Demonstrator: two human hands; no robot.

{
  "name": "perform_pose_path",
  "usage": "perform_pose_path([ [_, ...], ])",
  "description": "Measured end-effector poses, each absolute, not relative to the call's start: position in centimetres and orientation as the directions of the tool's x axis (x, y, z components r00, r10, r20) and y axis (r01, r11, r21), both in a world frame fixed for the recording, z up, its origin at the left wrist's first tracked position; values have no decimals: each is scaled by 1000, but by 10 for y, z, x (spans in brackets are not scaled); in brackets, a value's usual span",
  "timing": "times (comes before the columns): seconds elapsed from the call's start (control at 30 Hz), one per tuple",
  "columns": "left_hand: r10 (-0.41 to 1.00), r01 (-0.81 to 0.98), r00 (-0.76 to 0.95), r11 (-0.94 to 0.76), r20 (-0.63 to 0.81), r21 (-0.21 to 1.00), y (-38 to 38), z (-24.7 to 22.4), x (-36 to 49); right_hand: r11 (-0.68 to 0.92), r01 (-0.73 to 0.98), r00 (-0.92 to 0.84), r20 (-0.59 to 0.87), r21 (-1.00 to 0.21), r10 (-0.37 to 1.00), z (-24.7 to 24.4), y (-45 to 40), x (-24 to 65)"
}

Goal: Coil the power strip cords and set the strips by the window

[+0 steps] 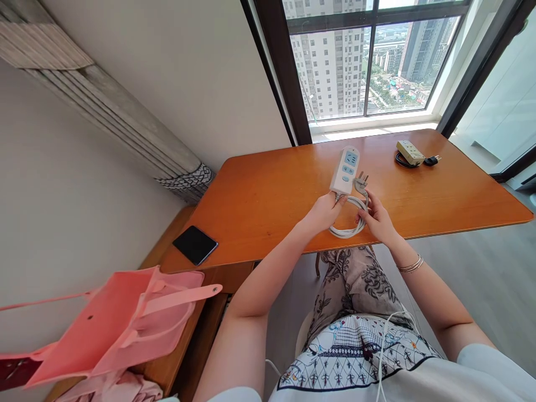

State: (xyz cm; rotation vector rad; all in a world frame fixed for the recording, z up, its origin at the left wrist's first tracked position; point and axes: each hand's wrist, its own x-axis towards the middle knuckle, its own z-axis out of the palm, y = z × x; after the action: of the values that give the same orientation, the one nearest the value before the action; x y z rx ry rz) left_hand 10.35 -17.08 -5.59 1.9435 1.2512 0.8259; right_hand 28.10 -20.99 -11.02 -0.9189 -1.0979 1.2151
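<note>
A white power strip (345, 170) with blue-tinted sockets is held at its cord end by my left hand (325, 212), whose fingers are closed round it. Its white cord (345, 233) is wound into a coil that hangs below the strip, near the table's front edge. My right hand (377, 216) grips the right side of that coil, fingers bent round the cord. Just above those fingers a grey plug (360, 183) sticks up, prongs pointing away from me.
On the brown table (268, 201), a cream power strip (410, 153) with a black cord and plug (431, 161) lies at the back right. A black phone (195, 244) rests at the left front corner. Beside it is an open pink bag (125, 324). A window (368, 67) stands behind the table.
</note>
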Motion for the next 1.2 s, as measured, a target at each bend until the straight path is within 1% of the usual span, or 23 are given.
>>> perform_pose_path([
  [0.1,914,510,355,-364,195,779,-169,-64,104,193,-197,-14,199,-961,980,-116,-205,283],
  [0.2,906,497,350,-396,240,772,-168,-72,104,188,-164,-38,197,-968,980,-119,-201,286],
  [0.27,905,453,338,-396,257,799,-168,-75,103,164,-176,-57,176,-971,983,-120,-199,288],
  [0.4,917,397,328,-350,225,848,-168,-79,100,131,-239,-90,157,-962,984,-120,-197,290],
  [0.47,920,369,316,-344,231,863,-167,-82,99,123,-261,-107,155,-957,982,-119,-196,289],
  [0.57,917,264,312,-336,249,904,-164,-88,100,97,-303,-110,136,-948,985,-119,-197,289],
  [0.7,889,50,364,-318,279,947,-156,-95,100,57,-366,-102,101,-929,990,-118,-199,287],
  [0.8,866,-59,422,-271,270,961,-150,-97,96,17,-412,-131,78,-911,988,-116,-201,287],
  [1.03,858,-192,484,-87,171,978,-151,-94,88,-23,-470,-122,39,-883,992,-111,-200,291],
  [1.13,847,-230,519,9,115,973,-153,-91,86,-28,-453,-118,29,-891,993,-108,-201,293],
  [1.2,826,-209,559,65,65,976,-154,-88,86,-25,-417,-131,33,-908,991,-105,-202,293],
])
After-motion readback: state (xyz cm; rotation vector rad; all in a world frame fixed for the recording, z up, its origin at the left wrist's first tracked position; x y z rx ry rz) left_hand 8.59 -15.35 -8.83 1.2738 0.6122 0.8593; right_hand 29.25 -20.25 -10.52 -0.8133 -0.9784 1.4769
